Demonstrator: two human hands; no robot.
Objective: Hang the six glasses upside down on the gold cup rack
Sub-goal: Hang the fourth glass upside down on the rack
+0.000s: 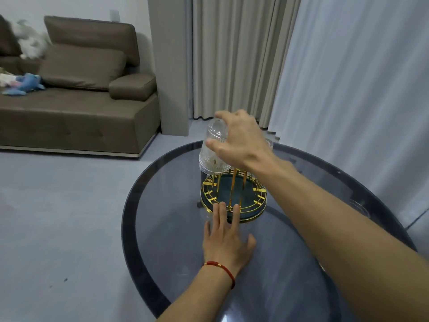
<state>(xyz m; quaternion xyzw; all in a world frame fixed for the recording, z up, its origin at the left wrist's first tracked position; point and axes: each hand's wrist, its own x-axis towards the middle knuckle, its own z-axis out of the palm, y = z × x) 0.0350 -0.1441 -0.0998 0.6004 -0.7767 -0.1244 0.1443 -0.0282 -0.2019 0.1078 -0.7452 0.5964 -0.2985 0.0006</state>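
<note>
Right hand (pixel 241 140) reaches forward, arm fully stretched over the table (pixel 148 228), wrist bent down, thumb and fingers clamped round an upside-down glass (pixel 212 147). Glass sits above the rack's (pixel 233 196) far-left edge, rim just over a gold prong; can't tell if it's seated. Left hand (pixel 226 240) lies flat, fingers spread and straight, holding nothing, fingertips touching the rack's near rim. Red bracelet (pixel 220 269) on left wrist.
</note>
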